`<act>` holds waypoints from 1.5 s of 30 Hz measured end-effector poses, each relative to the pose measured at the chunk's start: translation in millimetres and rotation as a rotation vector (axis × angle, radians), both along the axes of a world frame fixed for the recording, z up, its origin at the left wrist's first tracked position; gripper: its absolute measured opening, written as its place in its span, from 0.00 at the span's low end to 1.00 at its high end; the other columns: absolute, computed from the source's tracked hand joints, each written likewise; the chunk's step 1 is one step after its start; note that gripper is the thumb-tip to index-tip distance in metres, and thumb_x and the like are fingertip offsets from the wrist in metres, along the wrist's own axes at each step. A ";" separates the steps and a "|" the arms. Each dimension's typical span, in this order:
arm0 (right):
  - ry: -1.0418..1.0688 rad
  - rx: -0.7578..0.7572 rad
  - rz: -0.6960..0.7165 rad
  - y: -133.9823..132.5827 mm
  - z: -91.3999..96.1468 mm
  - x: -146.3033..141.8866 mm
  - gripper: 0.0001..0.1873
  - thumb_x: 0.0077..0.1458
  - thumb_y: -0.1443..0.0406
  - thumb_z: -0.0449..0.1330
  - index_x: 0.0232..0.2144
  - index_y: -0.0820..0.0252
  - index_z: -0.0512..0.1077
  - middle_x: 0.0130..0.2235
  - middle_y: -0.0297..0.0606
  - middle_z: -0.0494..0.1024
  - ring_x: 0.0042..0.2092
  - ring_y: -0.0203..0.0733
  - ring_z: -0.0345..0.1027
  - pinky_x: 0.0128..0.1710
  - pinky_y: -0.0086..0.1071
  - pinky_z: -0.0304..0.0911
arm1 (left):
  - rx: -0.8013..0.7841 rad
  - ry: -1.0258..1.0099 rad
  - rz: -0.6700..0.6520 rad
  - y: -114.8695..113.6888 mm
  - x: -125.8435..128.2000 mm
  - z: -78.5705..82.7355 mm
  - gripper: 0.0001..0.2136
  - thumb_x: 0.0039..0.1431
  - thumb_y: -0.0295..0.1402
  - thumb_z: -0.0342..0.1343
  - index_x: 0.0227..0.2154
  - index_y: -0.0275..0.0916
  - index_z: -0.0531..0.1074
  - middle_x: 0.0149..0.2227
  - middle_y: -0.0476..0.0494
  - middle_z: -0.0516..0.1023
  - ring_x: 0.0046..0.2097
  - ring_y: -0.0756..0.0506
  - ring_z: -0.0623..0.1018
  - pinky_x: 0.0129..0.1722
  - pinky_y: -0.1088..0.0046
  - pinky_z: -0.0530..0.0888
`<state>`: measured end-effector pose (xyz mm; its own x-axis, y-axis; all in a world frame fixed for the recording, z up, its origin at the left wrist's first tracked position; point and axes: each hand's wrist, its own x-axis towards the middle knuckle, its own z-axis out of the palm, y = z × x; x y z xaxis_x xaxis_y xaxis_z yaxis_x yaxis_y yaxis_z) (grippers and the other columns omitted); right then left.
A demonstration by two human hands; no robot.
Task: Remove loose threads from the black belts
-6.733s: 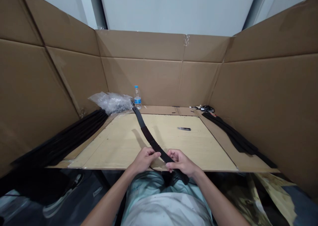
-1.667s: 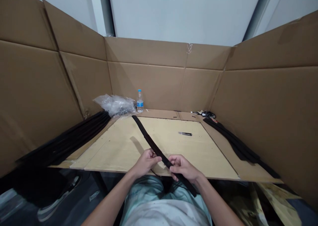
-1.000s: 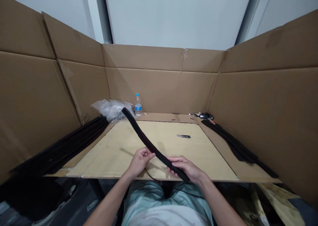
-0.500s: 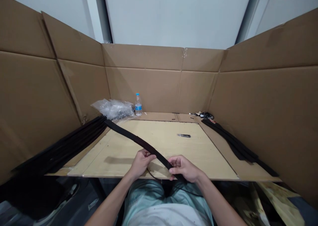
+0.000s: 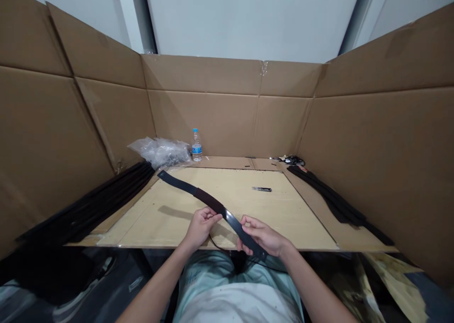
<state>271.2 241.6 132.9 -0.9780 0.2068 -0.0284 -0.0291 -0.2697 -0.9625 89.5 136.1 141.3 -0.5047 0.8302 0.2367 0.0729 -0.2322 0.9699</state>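
Observation:
A long black strap (image 5: 209,201) with a dark reddish-brown middle section slants across the table in front of me, its far end raised toward the back left. My left hand (image 5: 203,226) pinches its lower edge near the middle section. Nearer its close end, my right hand (image 5: 256,235) grips it with the thumb on top and fingers beneath. The face between my hands shines like smooth leather or plastic; which one, I cannot tell. A thin black cord (image 5: 216,245) hangs below my hands. Small thread snips (image 5: 261,189) lie on the board beyond.
Several black strips (image 5: 102,197) lie piled along the left side, and more black strips (image 5: 328,195) on the right. A clear plastic bag (image 5: 161,152), a water bottle (image 5: 196,147) and a tangle of cords (image 5: 291,160) sit at the back. Cardboard walls (image 5: 205,119) enclose the table (image 5: 283,219).
The strap has been turned in my hands, so a shinier face now shows and its brown section stands out. My view has tilted slightly. Both hands keep hold.

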 end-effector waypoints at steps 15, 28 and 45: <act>-0.012 -0.129 -0.131 -1.3 -0.5 1.3 0.23 0.47 0.56 0.66 0.37 0.58 0.59 0.28 0.35 0.75 0.26 0.30 0.66 0.26 0.22 0.56 | 0.005 -0.049 0.058 -0.6 -0.5 -0.1 0.21 0.37 0.47 0.66 0.18 0.36 0.63 0.14 0.59 0.53 0.18 0.57 0.49 0.18 0.78 0.45; 0.081 -0.012 -0.260 -2.4 -3.1 -2.7 0.22 0.43 0.57 0.69 0.39 0.64 0.74 0.28 0.38 0.78 0.26 0.31 0.66 0.29 0.26 0.61 | 0.043 -0.049 0.077 0.4 -2.0 -2.6 0.21 0.38 0.47 0.66 0.17 0.35 0.64 0.14 0.58 0.53 0.18 0.57 0.50 0.17 0.79 0.45; 0.045 0.003 -0.161 -1.9 -0.4 -1.5 0.18 0.42 0.60 0.70 0.32 0.66 0.70 0.19 0.26 0.66 0.19 0.28 0.60 0.18 0.24 0.63 | 0.056 -0.134 -0.123 -4.1 -4.7 -0.9 0.21 0.39 0.46 0.66 0.29 0.33 0.69 0.15 0.60 0.52 0.17 0.58 0.49 0.17 0.79 0.45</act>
